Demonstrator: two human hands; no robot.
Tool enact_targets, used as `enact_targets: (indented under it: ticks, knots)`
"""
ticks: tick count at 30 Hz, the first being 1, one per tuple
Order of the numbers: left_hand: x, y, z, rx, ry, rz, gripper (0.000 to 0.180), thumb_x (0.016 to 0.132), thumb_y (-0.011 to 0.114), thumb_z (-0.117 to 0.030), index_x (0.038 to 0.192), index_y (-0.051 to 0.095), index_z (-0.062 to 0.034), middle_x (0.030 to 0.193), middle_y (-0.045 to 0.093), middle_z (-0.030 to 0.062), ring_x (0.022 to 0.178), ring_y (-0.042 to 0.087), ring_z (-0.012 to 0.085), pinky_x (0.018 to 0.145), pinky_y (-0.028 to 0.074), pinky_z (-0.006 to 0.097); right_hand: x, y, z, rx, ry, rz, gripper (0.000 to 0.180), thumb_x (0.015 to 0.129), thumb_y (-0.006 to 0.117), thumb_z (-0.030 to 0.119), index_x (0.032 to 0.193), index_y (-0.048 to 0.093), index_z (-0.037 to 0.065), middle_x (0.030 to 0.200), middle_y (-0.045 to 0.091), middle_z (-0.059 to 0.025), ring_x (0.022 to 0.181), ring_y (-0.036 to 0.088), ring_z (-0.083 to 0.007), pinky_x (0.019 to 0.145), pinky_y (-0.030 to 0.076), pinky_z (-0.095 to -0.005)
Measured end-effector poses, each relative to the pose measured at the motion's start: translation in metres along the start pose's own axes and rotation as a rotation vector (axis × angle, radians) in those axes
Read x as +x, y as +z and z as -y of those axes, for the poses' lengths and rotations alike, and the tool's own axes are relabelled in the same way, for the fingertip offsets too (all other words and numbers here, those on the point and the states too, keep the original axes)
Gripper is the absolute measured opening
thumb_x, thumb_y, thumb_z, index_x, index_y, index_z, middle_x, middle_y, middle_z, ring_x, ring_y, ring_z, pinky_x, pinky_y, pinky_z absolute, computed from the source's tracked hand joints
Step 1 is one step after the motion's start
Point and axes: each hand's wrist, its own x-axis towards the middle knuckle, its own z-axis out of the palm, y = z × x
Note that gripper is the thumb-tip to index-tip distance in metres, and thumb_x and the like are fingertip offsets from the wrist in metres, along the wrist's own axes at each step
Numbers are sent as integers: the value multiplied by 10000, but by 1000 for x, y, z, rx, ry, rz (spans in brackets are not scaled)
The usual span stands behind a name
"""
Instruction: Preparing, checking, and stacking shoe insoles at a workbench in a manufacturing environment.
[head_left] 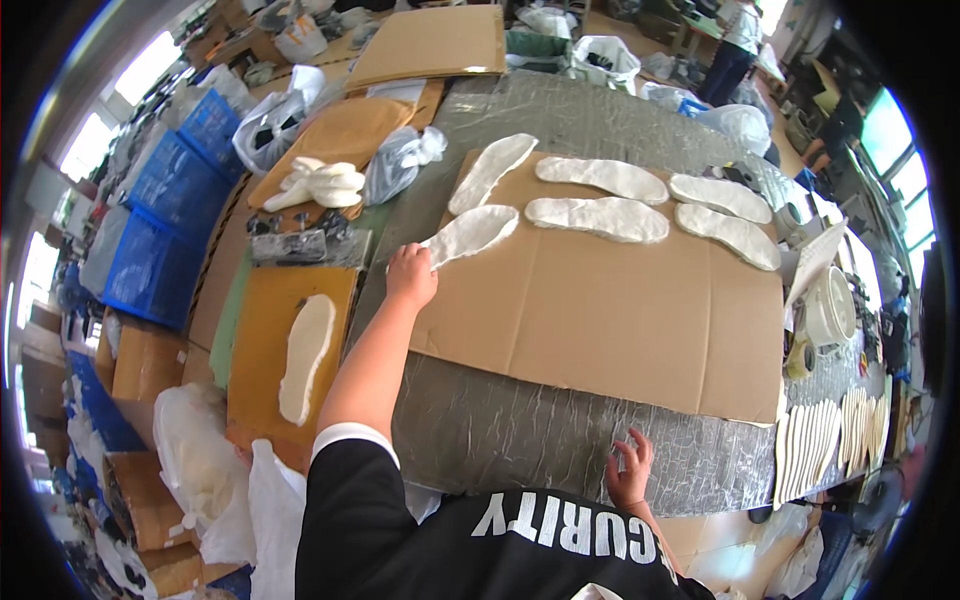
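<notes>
My left hand is closed on the near end of a fluffy white insole, which lies slantwise at the left edge of a flat cardboard sheet. Just beyond it another white insole slants the same way. Farther right on the sheet lie two insoles one behind the other, and another such pair sits by the right edge. My right hand hovers over the near part of the grey table, its fingers apart and loosely curled, holding nothing.
Left of me, a single insole rests on a yellow board. Beyond it lies a pile of white insoles. Blue crates stand far left. At right are a white bucket and rows of cream strips. A person stands far back.
</notes>
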Motion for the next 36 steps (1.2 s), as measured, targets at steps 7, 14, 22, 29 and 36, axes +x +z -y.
enact_targets:
  ticks: [7,14,22,29,36]
  knots:
    - [-8,-1,-23,236,-36,234,118,798,610,-161,851,674,-78,904,673,116,915,654,305,834,449,481,6,-22,20,115,32,-47,239,745,686,43,975,637,87,1166,598,-135,1098,539,-381,971,410,-496]
    - [-148,-54,-115,101,113,358,85,796,606,-150,795,619,-66,805,624,117,755,630,319,697,450,482,58,-1,62,427,-65,268,125,846,645,94,945,632,18,830,634,-160,768,618,-355,685,507,-417]
    - [-264,-62,-174,-37,269,431,129,739,655,-145,844,616,-81,866,591,82,867,591,276,768,416,433,124,53,115,432,273,427,331,853,698,300,891,626,-21,769,644,-173,738,638,-329,687,509,-410]
    - [-295,-67,-193,49,466,451,122,745,583,-166,812,633,-77,864,594,79,871,580,255,790,402,442,99,71,104,430,468,422,397,809,731,331,967,670,-28,849,693,-167,811,676,-292,761,536,-368]
    - [-299,-75,-200,84,576,456,130,760,569,-156,807,646,-62,853,583,91,855,560,251,795,395,461,82,75,79,474,558,408,252,773,688,216,898,702,-2,868,708,-175,828,686,-310,770,540,-382]
